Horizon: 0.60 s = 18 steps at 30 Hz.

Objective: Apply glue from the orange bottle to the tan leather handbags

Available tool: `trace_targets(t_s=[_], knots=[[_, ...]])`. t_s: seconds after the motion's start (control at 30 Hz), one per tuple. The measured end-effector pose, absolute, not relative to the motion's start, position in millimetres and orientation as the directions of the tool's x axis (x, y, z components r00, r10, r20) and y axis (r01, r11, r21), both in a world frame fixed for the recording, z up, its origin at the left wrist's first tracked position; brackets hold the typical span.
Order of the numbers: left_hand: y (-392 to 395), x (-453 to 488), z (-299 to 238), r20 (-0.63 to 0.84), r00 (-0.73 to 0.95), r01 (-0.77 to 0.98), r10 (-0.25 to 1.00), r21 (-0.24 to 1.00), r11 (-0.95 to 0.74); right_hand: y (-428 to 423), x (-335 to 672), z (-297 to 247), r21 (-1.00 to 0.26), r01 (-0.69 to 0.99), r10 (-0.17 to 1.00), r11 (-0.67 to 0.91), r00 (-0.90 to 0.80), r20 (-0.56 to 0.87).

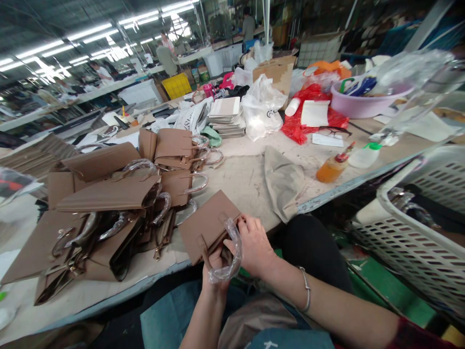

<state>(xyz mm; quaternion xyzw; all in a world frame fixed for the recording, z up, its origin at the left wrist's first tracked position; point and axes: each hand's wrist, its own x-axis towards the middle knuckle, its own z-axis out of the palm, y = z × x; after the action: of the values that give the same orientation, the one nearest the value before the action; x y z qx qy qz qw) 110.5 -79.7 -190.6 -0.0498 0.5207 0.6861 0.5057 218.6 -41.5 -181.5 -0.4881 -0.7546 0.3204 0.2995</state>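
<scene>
A brown handbag (211, 220) lies tilted at the table's front edge, its looped handle (235, 245) wrapped in clear plastic and pointing toward me. My left hand (215, 264) grips the handbag from below at its open side, its fingers partly hidden behind the handle. At the bag's right corner, my right hand (254, 245) has its fingers bent and closed on the edge. A pile of similar brown handbags (109, 194) lies to the left, several with plastic-wrapped handles.
A grey cloth (283, 182) hangs over the table edge near an orange glue bottle (331, 168) and a white bottle (365, 156). A white plastic basket (410, 242) stands at right. Behind are stacked boards (227, 118), plastic bags (263, 106) and a purple basin (370, 104).
</scene>
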Motion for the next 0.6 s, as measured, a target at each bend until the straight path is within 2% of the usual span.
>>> trace_targets(t_s=[0.07, 0.17, 0.23, 0.43, 0.6], knots=[[-81, 110, -191, -0.607, -0.475, -0.750, 0.637, 0.658, 0.067, -51, 228, -178, -0.780, 0.526, 0.910, 0.337, -0.396, 0.126], [-84, 113, -189, -0.624, -0.434, -0.761, 0.650, 0.640, 0.106, -61, 231, -181, -0.880, 0.382, 0.891, 0.282, -0.444, 0.093], [-86, 115, -187, -0.618, -0.422, -0.756, 0.664, 0.643, 0.119, -64, 227, -184, -0.902, 0.348, 0.891, 0.256, -0.447, 0.081], [-91, 112, -178, -0.588, -0.338, -0.765, 0.735, 0.627, 0.149, -67, 214, -176, -0.849, 0.461, 0.898, 0.257, -0.438, 0.035], [-90, 110, -179, -0.698, -0.246, -0.831, 0.672, 0.509, 0.225, -66, 219, -166, -0.757, 0.587, 0.906, 0.286, -0.424, 0.014]])
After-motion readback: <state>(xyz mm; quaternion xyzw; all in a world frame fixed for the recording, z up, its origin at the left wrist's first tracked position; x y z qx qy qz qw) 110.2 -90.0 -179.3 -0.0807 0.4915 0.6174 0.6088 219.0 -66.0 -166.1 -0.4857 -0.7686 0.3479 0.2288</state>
